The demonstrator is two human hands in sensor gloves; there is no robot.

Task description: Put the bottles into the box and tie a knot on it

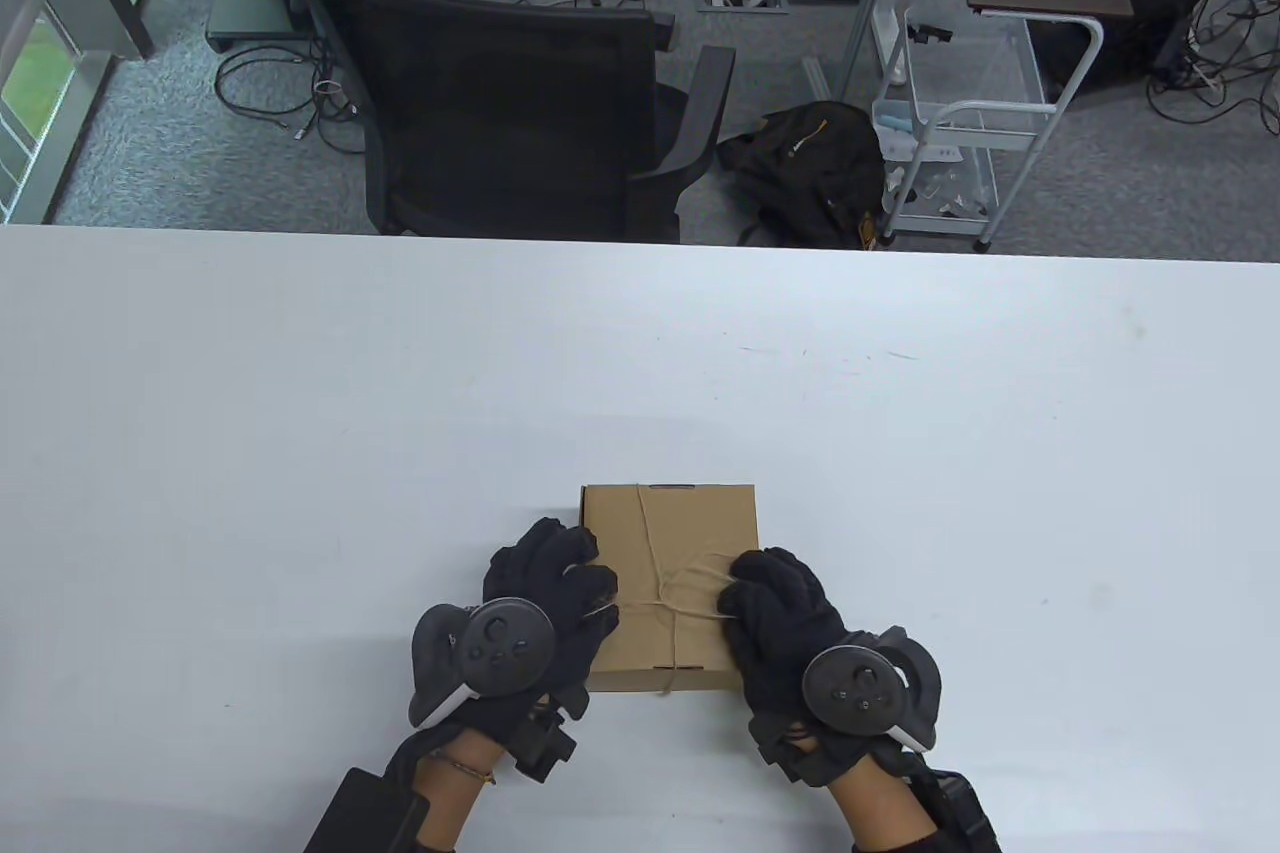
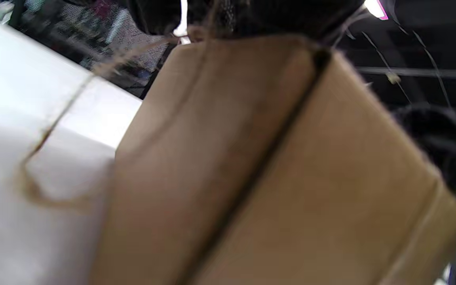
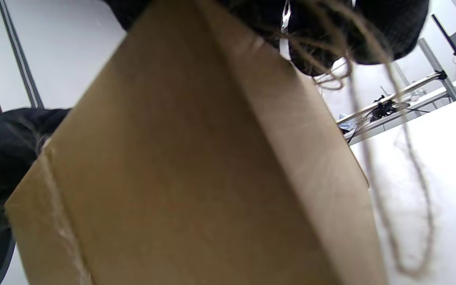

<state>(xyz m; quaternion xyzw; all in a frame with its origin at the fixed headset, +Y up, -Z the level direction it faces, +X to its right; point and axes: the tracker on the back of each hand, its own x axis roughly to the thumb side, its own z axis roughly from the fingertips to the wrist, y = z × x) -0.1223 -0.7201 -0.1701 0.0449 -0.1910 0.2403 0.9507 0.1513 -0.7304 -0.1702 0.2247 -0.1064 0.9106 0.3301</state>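
A closed brown cardboard box (image 1: 665,543) lies near the front edge of the white table (image 1: 300,443). Thin twine (image 1: 668,593) runs lengthwise and crosswise over its lid and crosses near the middle. My left hand (image 1: 585,593) sits at the box's left side and pinches one end of the twine. At the right side my right hand (image 1: 755,593) pinches the other end. In the left wrist view the box (image 2: 291,178) fills the frame and a loose twine (image 2: 50,134) end hangs down to the table. The right wrist view shows the box (image 3: 192,170) and a dangling twine (image 3: 402,190) loop. No bottles are visible.
A black office chair (image 1: 520,103) stands behind the table's far edge. A black backpack (image 1: 810,168) and a white wire cart (image 1: 960,113) are on the floor beyond it, with cables lying about.
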